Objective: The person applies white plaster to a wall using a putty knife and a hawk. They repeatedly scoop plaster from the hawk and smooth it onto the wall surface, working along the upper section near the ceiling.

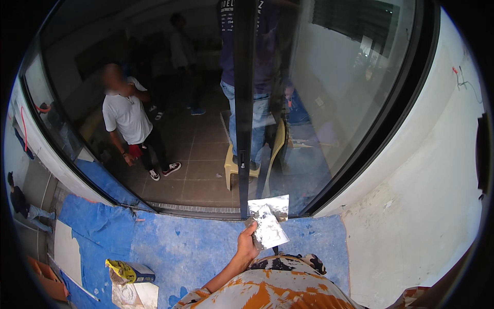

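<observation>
My left hand [247, 242] is closed on silver metal plates [269, 226], held in front of my body near the foot of the glass sliding door [329, 129]. The plates overlap and are smeared with pale material, with the thumb pressed at their left edge. A short dark piece shows under them, too small to make out. My right hand is not visible. Below the hand is my orange-and-white patterned clothing.
Blue sheeting [180, 232] covers the floor, bearing an open bag [131, 270] on a board. Cardboard boxes [46, 278] lie lower left. Through the doorway are several people [126, 113], one standing on a yellow chair [231, 170]. Another person [25, 201] is outside left. A white wall [411, 232] bounds the right.
</observation>
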The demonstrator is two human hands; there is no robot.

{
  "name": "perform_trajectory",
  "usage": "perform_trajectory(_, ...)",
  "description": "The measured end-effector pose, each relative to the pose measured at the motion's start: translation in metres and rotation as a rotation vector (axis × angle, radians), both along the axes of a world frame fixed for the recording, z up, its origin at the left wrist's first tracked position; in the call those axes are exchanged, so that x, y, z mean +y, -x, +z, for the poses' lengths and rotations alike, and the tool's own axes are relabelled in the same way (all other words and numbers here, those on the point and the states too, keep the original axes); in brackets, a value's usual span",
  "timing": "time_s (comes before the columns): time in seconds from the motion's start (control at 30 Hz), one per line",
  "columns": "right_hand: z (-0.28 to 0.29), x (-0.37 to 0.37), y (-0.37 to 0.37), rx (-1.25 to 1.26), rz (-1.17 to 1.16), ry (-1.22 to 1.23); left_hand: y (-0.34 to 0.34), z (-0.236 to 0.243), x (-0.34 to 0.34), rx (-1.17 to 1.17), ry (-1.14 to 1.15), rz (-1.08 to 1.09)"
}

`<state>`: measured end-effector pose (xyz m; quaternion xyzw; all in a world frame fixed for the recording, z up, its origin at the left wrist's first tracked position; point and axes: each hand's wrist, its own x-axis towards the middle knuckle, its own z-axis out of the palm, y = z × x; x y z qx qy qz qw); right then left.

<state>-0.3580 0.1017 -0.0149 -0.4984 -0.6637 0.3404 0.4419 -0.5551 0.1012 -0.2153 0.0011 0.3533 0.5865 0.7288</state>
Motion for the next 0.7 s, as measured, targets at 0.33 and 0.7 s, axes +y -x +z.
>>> perform_trajectory(0.33, 0.003, -0.013, 0.008, -0.071, -0.018, 0.024, 0.006, 0.019, -0.003, 0.012, -0.065, -0.051)
perform_trajectory(0.7, 0.219, -0.029, -0.002, -0.631, -0.063, -0.550, 0.014, 0.020, -0.001, -0.070, -0.077, -0.116)
